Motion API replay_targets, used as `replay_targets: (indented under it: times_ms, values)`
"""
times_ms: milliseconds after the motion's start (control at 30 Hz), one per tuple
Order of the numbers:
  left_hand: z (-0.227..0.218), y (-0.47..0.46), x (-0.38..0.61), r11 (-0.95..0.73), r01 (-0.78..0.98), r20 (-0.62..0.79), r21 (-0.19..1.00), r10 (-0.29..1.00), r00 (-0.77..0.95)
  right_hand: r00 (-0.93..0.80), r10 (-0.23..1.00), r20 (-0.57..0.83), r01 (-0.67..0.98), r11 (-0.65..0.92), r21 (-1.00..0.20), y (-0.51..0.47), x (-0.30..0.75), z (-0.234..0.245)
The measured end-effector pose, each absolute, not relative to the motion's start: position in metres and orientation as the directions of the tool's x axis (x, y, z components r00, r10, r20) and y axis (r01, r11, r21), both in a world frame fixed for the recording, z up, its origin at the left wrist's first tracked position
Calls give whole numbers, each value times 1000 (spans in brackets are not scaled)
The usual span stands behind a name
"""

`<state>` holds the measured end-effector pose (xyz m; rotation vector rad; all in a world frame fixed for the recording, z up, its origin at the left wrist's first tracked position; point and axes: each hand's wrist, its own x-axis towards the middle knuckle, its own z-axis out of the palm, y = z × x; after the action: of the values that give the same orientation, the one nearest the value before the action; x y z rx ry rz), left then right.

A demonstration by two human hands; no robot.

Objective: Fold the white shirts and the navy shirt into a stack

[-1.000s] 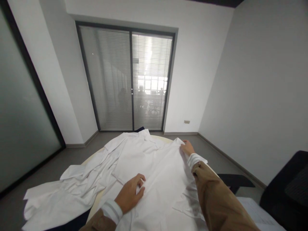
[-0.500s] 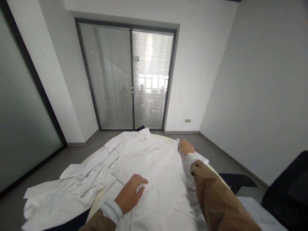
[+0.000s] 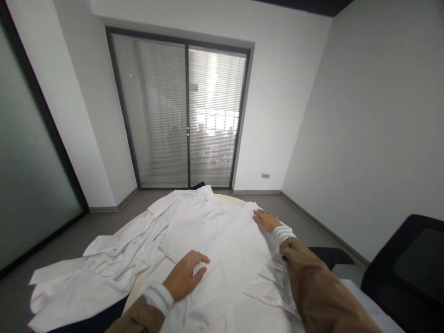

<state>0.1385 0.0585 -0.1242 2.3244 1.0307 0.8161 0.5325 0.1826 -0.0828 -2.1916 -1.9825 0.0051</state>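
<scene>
A white garment [image 3: 211, 240], like a lab coat, lies spread over a round pale table [image 3: 136, 217]. My left hand [image 3: 183, 277] rests on its middle with the fingers lying flat on the cloth. My right hand [image 3: 266, 219] lies palm down, fingers stretched out, on the coat's far right edge near the shoulder. One long sleeve [image 3: 86, 273] trails off the table to the left. Both my arms are in brown sleeves with white striped cuffs.
A dark chair [image 3: 405, 273] stands at the right, and a dark seat [image 3: 329, 254] shows beyond the table's right side. Sliding glass doors with blinds [image 3: 183, 111] close the far wall. Grey floor surrounds the table.
My right hand has let go of the coat's far edge and now lies flat on it, slightly nearer. My left hand has flattened and stayed put.
</scene>
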Motion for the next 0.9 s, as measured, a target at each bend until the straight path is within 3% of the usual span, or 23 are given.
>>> replay_targets:
  times_ms: [167, 500, 900]
  values:
    - [-129, 61, 138, -605, 492, 344, 627, 781, 521, 285, 952, 113, 948, -263, -178, 176, 544, -83]
    - [-131, 62, 137, -591, 498, 330, 634, 790, 518, 359, 926, 116, 902, -313, -297, 166, 556, -85]
    - [-134, 62, 136, -619, 489, 343, 615, 768, 541, 354, 921, 161, 925, -320, -204, 137, 553, -77]
